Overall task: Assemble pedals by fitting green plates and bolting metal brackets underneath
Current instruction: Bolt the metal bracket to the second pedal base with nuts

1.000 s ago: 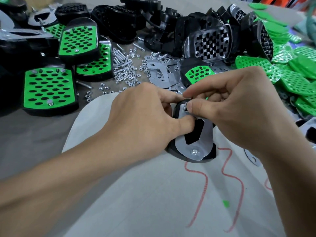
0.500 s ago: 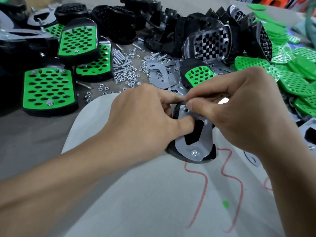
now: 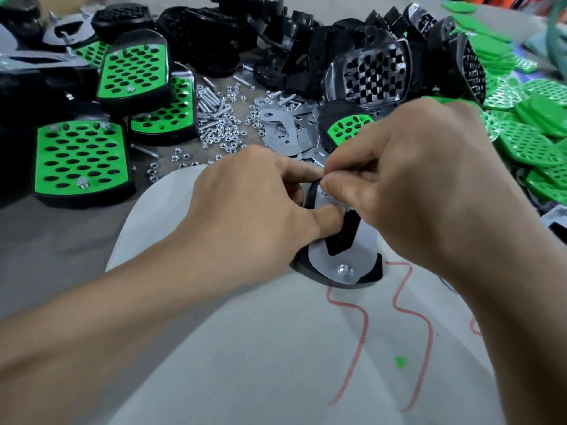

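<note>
Left hand (image 3: 245, 210) grips the pedal (image 3: 302, 260), right hand (image 3: 408, 185) pinches a nut (image 3: 327, 196) on the metal bracket (image 3: 363, 240); tilted, it could cross-thread or drop.

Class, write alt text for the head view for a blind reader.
Two hands work on an upturned black pedal on white cloth: the left hand grips it, the right hand pinches a fastener at the far end of its metal bracket. Green-plated pedals lie beyond.

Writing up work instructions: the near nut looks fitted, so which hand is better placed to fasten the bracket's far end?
Right hand, probably. Its fingertips pinch at the bracket's far end, whereas the left hand grips the pedal, thumb pressing the bracket, steadying it.
</note>
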Demonstrator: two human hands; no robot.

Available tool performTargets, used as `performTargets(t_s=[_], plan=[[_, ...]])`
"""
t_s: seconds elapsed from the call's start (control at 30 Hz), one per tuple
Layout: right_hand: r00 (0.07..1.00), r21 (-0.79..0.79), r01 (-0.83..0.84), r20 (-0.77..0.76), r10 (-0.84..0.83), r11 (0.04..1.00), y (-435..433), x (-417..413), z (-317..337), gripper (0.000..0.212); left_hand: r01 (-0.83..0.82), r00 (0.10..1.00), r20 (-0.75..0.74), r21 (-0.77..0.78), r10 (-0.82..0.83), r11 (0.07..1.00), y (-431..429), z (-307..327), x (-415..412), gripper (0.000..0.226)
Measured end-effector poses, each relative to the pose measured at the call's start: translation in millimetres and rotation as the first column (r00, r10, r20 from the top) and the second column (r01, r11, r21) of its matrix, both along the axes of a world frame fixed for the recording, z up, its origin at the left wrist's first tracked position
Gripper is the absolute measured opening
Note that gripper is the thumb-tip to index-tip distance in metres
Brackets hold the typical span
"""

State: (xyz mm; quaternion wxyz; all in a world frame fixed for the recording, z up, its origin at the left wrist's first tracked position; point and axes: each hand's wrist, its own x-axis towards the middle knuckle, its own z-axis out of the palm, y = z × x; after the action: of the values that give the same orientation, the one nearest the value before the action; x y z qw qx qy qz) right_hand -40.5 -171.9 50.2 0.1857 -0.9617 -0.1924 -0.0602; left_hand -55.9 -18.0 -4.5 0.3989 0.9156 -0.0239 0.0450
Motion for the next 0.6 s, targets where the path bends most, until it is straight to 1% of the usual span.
performTargets(t_s=[0.1,0.2,0.23,0.3,0.33,0.4,0.47,0.53,0.6], plan=[[0.994,-0.016,0.094,-0.05,-0.095,0.995,5.7,3.6,-1.7,0.014,0.019,1.0,-0.007,-0.006,-0.019,1.0,-0.4,1.0,-0.5,0.015],[0.997,-0.061,0.079,-0.021,-0.081,0.995,6.2,6.8,-3.0,0.016,0.029,1.0,-0.01,-0.009,-0.029,1.0,-0.3,1.7,-0.1,0.015],[0.998,-0.045,0.065,-0.021,-0.066,0.997,4.6,7.2,-2.0,0.015,0.028,1.0,-0.011,-0.012,-0.028,1.0,0.0,1.8,0.1,0.015],[0.998,0.06,0.051,-0.046,-0.048,0.997,-0.7,6.8,0.4,0.005,0.022,1.0,-0.011,-0.013,-0.022,1.0,0.6,2.0,0.1,0.018],[0.998,0.101,0.045,-0.053,-0.04,0.994,-4.0,6.3,0.3,0.007,0.017,1.0,-0.011,-0.018,-0.017,1.0,0.4,2.0,-0.1,0.018],[0.998,0.123,0.029,-0.053,-0.022,0.992,-7.6,4.7,-1.3,0.011,0.007,1.0,-0.01,-0.023,-0.007,1.0,0.0,2.2,-1.0,0.02],[1.0,0.09,0.018,-0.024,-0.016,0.996,-6.8,3.8,-1.7,0.012,0.001,1.0,-0.009,-0.018,-0.001,1.0,-1.1,1.9,-1.3,0.022],[1.0,0.04,0.022,-0.011,-0.022,0.999,-3.8,5.9,-1.5,0.014,-0.009,1.0,-0.011,-0.009,0.008,1.0,-1.4,1.6,-0.4,0.018],[0.998,-0.021,0.029,-0.051,-0.03,0.999,2.0,7.9,-0.9,0.014,-0.015,1.0,-0.015,-0.009,0.015,1.0,-1.1,1.0,0.2,0.016]])
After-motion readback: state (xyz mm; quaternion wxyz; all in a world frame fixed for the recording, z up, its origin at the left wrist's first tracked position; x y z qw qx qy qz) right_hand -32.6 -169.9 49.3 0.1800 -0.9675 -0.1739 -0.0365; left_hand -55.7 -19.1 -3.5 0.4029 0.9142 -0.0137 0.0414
